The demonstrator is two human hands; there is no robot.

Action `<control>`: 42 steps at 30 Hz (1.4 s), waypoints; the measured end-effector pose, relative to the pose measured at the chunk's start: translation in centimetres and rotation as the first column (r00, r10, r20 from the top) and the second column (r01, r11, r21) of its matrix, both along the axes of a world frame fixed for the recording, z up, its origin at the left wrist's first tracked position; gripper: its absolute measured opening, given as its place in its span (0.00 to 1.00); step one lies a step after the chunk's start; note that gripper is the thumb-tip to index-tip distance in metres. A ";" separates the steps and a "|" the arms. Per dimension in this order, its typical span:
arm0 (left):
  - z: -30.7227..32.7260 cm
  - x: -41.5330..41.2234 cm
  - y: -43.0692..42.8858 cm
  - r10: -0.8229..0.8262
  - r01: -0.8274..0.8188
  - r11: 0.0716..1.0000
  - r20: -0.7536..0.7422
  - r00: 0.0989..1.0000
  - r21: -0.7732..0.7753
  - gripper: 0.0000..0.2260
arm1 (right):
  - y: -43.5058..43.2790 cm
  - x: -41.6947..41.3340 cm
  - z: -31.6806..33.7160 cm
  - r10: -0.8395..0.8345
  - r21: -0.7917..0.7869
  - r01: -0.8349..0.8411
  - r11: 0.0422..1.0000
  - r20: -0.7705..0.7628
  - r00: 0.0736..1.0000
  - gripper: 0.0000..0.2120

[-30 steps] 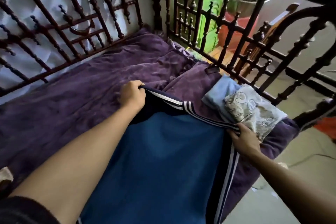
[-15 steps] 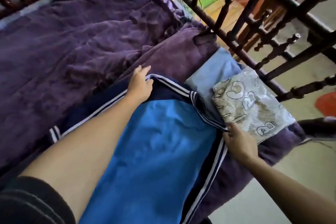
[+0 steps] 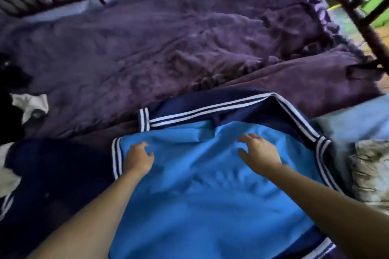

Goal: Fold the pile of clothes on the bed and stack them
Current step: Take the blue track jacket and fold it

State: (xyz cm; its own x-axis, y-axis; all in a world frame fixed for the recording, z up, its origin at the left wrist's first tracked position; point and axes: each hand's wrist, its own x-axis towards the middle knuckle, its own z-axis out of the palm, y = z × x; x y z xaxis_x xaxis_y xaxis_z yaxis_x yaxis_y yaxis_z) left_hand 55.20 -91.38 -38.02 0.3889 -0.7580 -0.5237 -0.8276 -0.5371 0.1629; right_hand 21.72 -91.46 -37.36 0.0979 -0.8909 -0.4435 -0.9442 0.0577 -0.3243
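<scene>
A blue garment (image 3: 202,195) with navy parts and white-striped trim lies spread on the purple bedcover (image 3: 147,48) in front of me. My left hand (image 3: 137,159) hovers or rests on its light-blue panel near the left striped edge, fingers loosely curled and holding nothing. My right hand (image 3: 257,153) is over the same panel further right, fingers spread and relaxed. At the right edge sits a stack of folded clothes: a light-blue piece (image 3: 355,120) with a beige patterned piece (image 3: 372,172) on it.
Dark unfolded clothes (image 3: 42,174) and a white item (image 3: 31,105) lie at the left. A dark wooden bed rail (image 3: 357,6) runs along the far side and right. Rumpled purple bedcover fills the middle and far part of the bed.
Both hands let go of the garment's striped edges and moved inward onto the light-blue panel. The view swung left and down, so the folded stack now sits at the right edge.
</scene>
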 end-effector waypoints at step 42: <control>-7.6 13.1 2.2 0.294 -0.412 0.852 -0.357 0.887 -0.322 0.24 | -2.4 10.6 -5.3 0.182 -0.413 -0.217 0.884 -0.123 0.976 0.27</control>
State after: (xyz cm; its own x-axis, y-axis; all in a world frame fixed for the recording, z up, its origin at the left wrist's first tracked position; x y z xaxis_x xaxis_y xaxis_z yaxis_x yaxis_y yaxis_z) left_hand 68.29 -89.15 -45.62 0.5475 -0.7583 -0.3538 -0.4784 -0.6306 0.6112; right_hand 32.34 -93.83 -42.70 0.2739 -0.9607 -0.0439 -0.9445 -0.2602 -0.2005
